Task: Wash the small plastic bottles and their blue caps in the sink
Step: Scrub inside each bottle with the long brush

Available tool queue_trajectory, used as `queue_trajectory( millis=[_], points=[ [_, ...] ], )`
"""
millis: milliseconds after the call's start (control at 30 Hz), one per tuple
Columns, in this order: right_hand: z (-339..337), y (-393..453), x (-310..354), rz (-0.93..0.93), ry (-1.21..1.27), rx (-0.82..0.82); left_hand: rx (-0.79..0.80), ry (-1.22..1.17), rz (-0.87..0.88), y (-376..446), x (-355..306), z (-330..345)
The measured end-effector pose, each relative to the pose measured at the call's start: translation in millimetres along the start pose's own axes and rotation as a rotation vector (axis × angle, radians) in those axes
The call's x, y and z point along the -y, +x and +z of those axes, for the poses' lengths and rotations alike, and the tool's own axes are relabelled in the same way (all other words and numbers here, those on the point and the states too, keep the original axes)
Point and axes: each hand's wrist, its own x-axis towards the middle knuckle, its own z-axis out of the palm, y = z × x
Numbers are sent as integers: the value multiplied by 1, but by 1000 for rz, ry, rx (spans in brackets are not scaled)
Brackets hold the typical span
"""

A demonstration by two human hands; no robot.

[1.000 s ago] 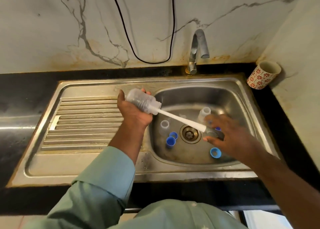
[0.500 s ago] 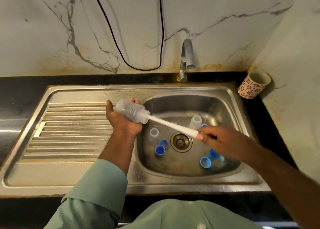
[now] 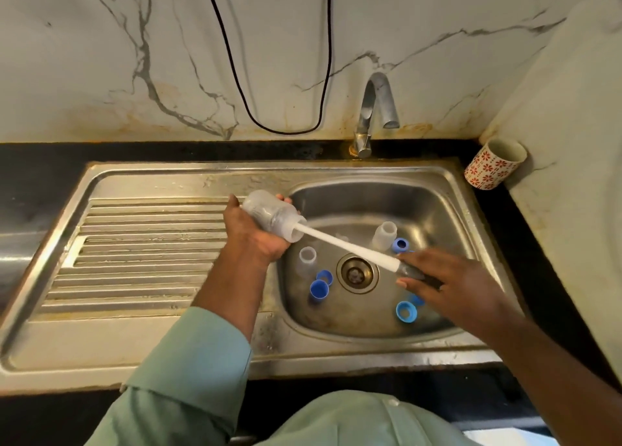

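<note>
I have my left hand (image 3: 259,236) wrapped round a small translucent plastic bottle (image 3: 272,217), held tilted over the sink's rim at about ten o'clock from the round steel drain (image 3: 357,274), mouth pointing down toward the basin. My right hand (image 3: 451,285) pinches the dark grip end of a long white-handled bottle brush (image 3: 350,248) at about three o'clock from the drain; the brush head is inside the bottle, so I judge this one to be mid-scrub.

The rest looks untouched as far as I can tell. In the stainless steel sink basin (image 3: 356,196), one clear capless bottle (image 3: 384,235) stands at one o'clock from the drain and another (image 3: 307,258) at nine o'clock. Blue plastic caps lie loose on the basin floor: a pair (image 3: 319,287) touching each other at about eight o'clock, one (image 3: 400,244) at two o'clock just beside the farther bottle, and one (image 3: 406,311) at five o'clock with another partly hidden under my right wrist. The curved chrome tap (image 3: 373,108) at twelve o'clock shows no running water, and I see no suds, so whether anything has been rinsed I cannot say. By my reckoning the work is early: one bottle in hand, two bottles and all caps still to do.
</note>
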Motion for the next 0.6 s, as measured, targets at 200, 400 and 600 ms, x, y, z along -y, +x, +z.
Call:
queue_trajectory(
  millis=[200,400,600],
  points=[
    [20,6,5,210,43,-272,13,-12,-8,-3,-12,-4],
    [0,10,5,180,-40,11,35,-2,-43,-7,-17,-6],
    [5,20,44,186,245,69,194,-79,40,-1,-17,-11]
  ],
)
